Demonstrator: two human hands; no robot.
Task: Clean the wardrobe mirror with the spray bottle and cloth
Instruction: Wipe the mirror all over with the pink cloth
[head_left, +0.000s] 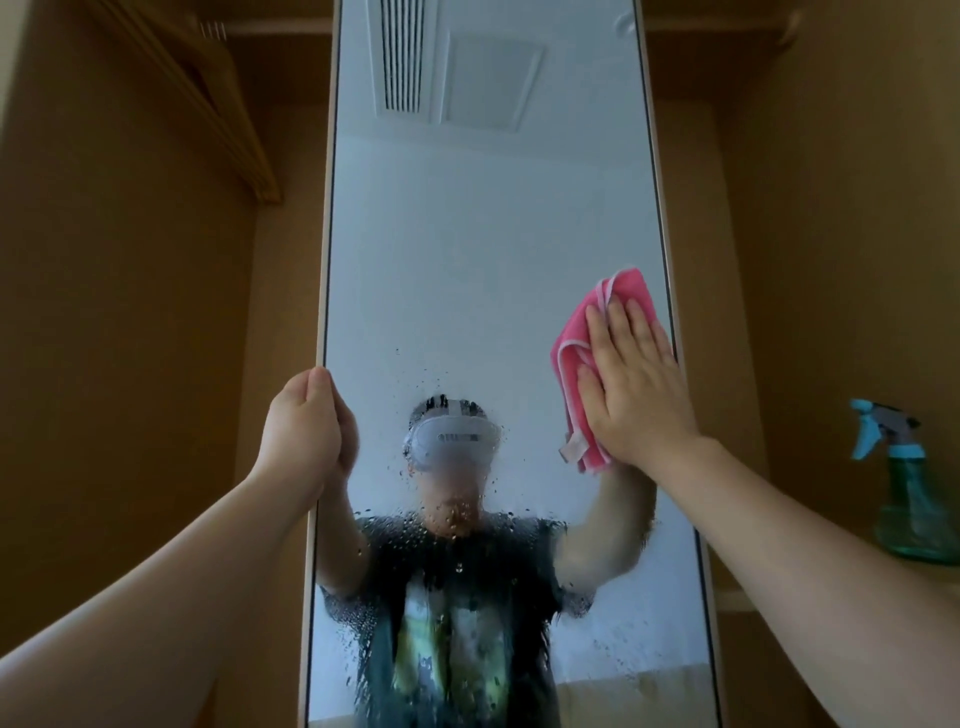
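A tall narrow mirror (483, 249) in a pale frame stands in front of me inside the wardrobe. Water droplets cover its lower half. My left hand (304, 421) grips the mirror's left edge. My right hand (631, 384) lies flat, fingers up, pressing a folded pink cloth (579, 338) against the glass near the right edge. A green spray bottle (906, 499) with a blue trigger head stands on a shelf at the far right, apart from both hands.
Brown wardrobe walls (130, 338) flank the mirror on both sides. A wooden hanger rail with hangers (228, 119) runs at the upper left. The shelf (930, 569) holding the bottle juts out at the right. The mirror reflects a person and a ceiling vent.
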